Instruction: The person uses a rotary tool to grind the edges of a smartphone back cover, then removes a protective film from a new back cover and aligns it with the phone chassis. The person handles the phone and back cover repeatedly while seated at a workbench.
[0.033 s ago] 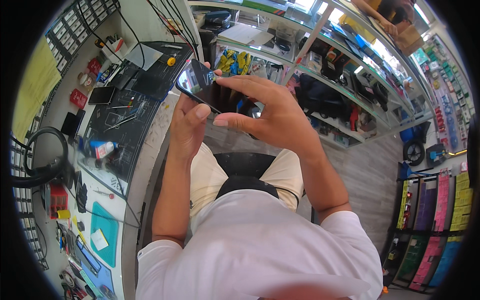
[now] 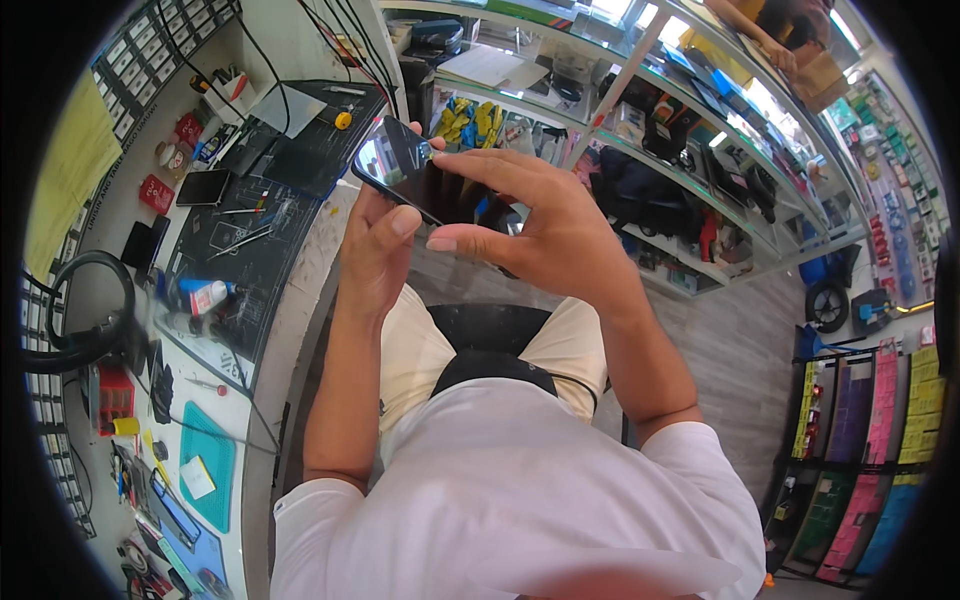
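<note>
A dark smartphone (image 2: pixel 392 168) with a glossy, reflecting screen is held tilted above my lap. My left hand (image 2: pixel 378 232) is closed round its left part, the thumb along the near edge and fingertips showing past the far edge. Over the right part of the screen spreads my right hand (image 2: pixel 535 215), its fingers stretched out and its thumb apart from them. The index fingertip rests at or just over the phone's far edge, while the thumb lies by the near edge. Whether these fingers press on the phone I cannot tell. The right end is partly hidden under this hand.
Left of me runs a workbench with a black mat (image 2: pixel 240 225), a tablet-like device (image 2: pixel 203 189), a white-and-blue bottle (image 2: pixel 208 297) and a teal tray (image 2: pixel 208 440). Ahead stands a glass display case (image 2: pixel 600 125). Another person's arm (image 2: pixel 765 40) leans over it. Racks (image 2: pixel 850 450) stand at right.
</note>
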### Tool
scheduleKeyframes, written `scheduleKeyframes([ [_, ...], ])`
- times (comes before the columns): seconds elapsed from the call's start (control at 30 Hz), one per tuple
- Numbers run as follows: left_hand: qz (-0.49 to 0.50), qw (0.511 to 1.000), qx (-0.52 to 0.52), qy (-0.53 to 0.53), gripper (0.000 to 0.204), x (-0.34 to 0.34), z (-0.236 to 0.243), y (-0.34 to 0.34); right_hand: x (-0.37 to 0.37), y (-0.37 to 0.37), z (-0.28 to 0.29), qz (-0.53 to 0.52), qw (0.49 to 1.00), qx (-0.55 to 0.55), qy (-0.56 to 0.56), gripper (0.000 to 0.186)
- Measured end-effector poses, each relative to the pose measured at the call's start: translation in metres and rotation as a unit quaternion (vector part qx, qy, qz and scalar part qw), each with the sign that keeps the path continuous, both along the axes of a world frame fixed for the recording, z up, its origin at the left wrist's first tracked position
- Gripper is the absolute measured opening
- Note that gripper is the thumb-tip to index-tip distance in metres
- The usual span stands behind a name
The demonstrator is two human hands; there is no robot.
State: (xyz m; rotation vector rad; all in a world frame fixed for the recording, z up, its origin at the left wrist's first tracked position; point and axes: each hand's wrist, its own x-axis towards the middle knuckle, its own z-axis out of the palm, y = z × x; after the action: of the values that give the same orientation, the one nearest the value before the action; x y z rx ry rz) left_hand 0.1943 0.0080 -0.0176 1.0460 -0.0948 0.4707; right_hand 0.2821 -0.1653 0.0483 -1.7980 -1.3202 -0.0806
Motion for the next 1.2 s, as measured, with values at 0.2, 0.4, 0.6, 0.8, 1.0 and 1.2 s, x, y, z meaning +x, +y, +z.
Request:
scheduleKeyframes([
  [0.2,0.001,1.0,-0.017,-0.008,0.097,0.003,-0.009,0.002,0.003,0.003,-0.001,-0.009,0.999,-0.034,0.014,0.065],
  [0.4,-0.007,0.999,-0.044,-0.023,0.096,-0.002,-0.013,0.004,-0.002,0.013,-0.005,-0.024,0.999,-0.023,-0.01,0.068],
  [0.6,0.013,0.998,-0.059,-0.026,0.096,-0.013,-0.008,0.014,-0.007,0.019,0.001,0.011,0.996,-0.076,-0.045,0.045],
  [0.8,0.023,0.999,-0.036,-0.005,0.096,-0.036,-0.003,0.02,-0.012,0.041,-0.003,0.101,0.984,0.002,-0.15,0.041],
  [1.0,0.052,0.994,-0.076,-0.054,0.09,-0.053,-0.008,0.025,-0.017,0.052,0.001,0.163,0.979,-0.025,-0.123,0.041],
  [1.2,-0.017,0.964,-0.246,-0.1,0.068,-0.065,-0.015,0.035,0.004,0.076,0.008,0.271,0.962,0.021,-0.025,0.037],
])
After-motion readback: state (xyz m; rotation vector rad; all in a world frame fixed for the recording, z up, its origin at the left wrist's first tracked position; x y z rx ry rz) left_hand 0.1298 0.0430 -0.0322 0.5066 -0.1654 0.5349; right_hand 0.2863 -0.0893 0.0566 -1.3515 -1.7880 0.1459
